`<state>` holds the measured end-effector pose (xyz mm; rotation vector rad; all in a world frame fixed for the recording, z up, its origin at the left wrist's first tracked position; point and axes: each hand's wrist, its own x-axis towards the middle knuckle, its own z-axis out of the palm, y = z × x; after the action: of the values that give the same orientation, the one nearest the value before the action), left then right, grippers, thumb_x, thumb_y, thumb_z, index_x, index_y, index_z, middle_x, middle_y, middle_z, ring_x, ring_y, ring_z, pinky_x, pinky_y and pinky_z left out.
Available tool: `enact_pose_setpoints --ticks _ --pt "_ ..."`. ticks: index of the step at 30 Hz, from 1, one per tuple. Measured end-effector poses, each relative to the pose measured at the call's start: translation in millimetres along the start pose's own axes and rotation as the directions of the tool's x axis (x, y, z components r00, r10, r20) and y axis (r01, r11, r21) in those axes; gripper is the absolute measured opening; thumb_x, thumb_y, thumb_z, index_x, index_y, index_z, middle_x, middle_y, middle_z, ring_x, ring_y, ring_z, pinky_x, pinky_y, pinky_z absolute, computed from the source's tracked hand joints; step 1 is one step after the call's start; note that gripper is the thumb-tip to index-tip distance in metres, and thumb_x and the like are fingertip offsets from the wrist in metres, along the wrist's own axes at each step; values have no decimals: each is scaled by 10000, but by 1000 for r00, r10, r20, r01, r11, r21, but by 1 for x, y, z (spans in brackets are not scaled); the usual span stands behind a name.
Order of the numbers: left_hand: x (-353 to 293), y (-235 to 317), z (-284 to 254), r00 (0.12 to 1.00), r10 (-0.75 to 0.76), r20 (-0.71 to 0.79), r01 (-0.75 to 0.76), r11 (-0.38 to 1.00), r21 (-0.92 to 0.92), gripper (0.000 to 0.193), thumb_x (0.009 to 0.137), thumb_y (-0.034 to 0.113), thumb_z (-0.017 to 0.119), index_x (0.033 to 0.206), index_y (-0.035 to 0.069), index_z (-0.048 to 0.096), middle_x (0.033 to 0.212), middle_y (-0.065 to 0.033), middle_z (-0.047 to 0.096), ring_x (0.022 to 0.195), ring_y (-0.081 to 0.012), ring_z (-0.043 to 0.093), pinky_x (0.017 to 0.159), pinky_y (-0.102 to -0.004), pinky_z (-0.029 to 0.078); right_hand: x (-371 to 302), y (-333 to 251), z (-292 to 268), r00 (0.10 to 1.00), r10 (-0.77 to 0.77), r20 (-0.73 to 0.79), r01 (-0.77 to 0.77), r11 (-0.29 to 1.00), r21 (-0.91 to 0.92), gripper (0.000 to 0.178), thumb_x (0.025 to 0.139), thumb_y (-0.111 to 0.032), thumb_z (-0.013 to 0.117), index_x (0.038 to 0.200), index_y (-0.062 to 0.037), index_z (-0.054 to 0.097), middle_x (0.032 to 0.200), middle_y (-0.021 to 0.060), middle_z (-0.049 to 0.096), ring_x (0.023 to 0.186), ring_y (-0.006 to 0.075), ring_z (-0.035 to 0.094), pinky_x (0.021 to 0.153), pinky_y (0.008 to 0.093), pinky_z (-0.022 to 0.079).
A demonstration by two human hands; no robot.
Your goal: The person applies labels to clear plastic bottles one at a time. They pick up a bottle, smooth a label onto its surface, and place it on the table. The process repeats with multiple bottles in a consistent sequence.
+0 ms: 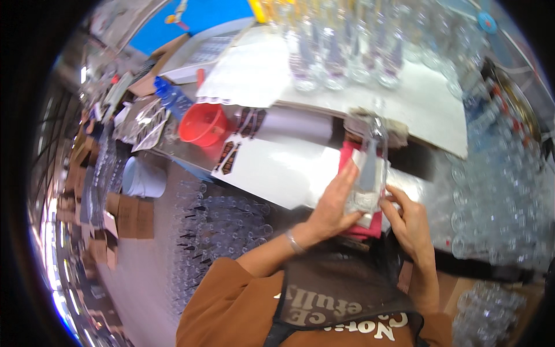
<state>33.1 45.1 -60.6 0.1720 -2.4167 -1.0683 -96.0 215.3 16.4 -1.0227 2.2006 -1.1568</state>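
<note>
A clear glass bottle (377, 151) with a long neck lies in front of me, its base towards me, over a white pad and a red cloth (370, 226). My left hand (334, 202) lies along its left side, fingers stretched up the glass and thumb by the base. At the lower right edge, my right hand (409, 222) has bent fingers against the bottle. A greyish tie-shaped patch shows on the glass. Beyond the neck sits a folded, dingy cloth (394, 132). Left of the bottle, dark tie-shaped pieces with orange marks lie on a white sheet (272, 165).
Several clear bottles (335, 58) stand on the white board (428, 118) at the back. More crowd the right side (497, 196) and the floor at left (225, 225). A red bucket (203, 126), a blue bottle (171, 95), a white bucket (144, 177) and cardboard boxes (136, 217) are leftward.
</note>
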Motion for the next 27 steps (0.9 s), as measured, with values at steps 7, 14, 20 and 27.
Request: enact_pose_setpoints --ticks 7,14,20,27 --pt "21 -44 -89 991 61 -119 -33 974 223 894 765 240 849 1484 -36 394 1493 -244 469 1390 -398 447 1153 -448 356 4 26 -7 989 65 -131 -63 998 23 298 943 -163 680 1166 34 673 924 135 752 666 120 630 616 285 499" --pt "84 -153 -199 910 35 -412 215 811 544 438 817 160 773 1215 33 638 1318 -129 616 1192 -311 581 999 -390 480 14 25 -15 984 104 -147 -88 990 112 306 987 -160 651 1205 54 643 944 116 747 833 134 676 713 264 514" --pt "90 -160 -202 939 25 -344 197 779 595 283 813 151 759 1075 70 688 1202 -75 660 1112 -280 600 926 -392 504 22 24 -9 980 79 -183 -62 993 96 296 985 -146 651 1201 57 643 925 107 742 831 120 670 702 246 502" --pt "118 -171 -233 865 -241 -439 393 870 297 246 910 243 668 977 15 730 922 -118 733 853 -274 685 776 -367 529 30 17 -8 975 63 -212 -57 998 36 271 959 -118 666 1171 50 662 866 65 720 693 61 578 607 220 446"
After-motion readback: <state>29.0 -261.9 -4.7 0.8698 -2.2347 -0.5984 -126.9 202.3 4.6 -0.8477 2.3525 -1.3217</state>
